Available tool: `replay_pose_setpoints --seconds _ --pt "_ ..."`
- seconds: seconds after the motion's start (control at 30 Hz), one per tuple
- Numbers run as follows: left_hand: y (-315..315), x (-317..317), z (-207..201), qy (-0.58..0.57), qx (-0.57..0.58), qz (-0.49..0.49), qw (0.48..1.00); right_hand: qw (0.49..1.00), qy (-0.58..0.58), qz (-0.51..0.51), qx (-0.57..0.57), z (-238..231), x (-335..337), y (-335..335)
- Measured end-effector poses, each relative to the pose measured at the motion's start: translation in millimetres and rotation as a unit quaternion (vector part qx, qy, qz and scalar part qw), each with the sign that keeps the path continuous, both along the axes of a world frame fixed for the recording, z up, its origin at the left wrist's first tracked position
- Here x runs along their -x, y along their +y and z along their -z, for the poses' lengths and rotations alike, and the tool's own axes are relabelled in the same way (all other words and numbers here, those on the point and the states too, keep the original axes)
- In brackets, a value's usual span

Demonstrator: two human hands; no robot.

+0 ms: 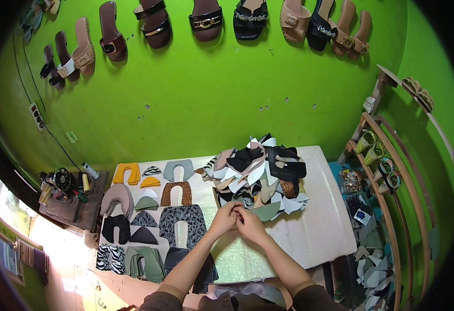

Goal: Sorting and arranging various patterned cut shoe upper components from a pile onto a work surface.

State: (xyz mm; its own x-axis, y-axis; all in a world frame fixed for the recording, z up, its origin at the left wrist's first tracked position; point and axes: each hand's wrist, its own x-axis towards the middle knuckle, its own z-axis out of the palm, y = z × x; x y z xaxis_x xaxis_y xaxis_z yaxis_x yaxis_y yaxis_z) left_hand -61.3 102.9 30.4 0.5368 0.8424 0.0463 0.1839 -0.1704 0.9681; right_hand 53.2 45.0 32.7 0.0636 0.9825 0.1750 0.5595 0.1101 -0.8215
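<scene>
My left hand (225,217) and my right hand (249,225) meet in front of me over the table, their fingers curled together. Whatever they may hold is hidden between the fingers. Right beside my right hand lies a half-moon green piece (266,212), at the near edge of a heap of cut scraps (260,173) in black, white, beige and grey. To the left, sorted stacks of cut shoe-upper pieces are laid out: a grey-black patterned arch (176,215), a leopard arch (185,189), yellow arches (132,171), zebra-striped ones (111,259) and green ones (153,268).
The pale table (320,217) stands against a green wall hung with several sandals (206,23). At the left is a sewing machine (62,180) on a small dark stand. A wooden rack (387,207) with shoes rises at the right, scraps (374,269) piled beside it.
</scene>
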Motion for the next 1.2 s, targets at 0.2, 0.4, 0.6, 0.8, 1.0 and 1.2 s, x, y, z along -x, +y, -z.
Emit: replay_pose_setpoints --seconds 0.2,0.4,0.6,0.8,1.0,1.2 --pt "30 -10 5 0.06 -0.13 -0.053 0.988 0.974 -0.19 0.008 -0.12 -15 -25 22" --pt "40 -41 -5 0.105 -0.252 -0.099 0.957 0.886 -0.413 0.069 -0.202 -15 -66 69" --pt "36 -58 1 0.107 -0.211 -0.108 0.966 0.847 -0.523 0.044 -0.089 7 -94 92" --pt "34 -51 6 0.126 -0.218 -0.12 0.96 0.85 -0.503 0.008 -0.155 13 -115 82" --pt "26 -50 0 0.103 -0.233 -0.135 0.957 0.873 -0.423 0.011 -0.245 -8 -130 59" --pt "34 -61 -4 0.117 -0.32 -0.146 0.929 0.891 -0.423 -0.097 -0.132 -7 -146 33"
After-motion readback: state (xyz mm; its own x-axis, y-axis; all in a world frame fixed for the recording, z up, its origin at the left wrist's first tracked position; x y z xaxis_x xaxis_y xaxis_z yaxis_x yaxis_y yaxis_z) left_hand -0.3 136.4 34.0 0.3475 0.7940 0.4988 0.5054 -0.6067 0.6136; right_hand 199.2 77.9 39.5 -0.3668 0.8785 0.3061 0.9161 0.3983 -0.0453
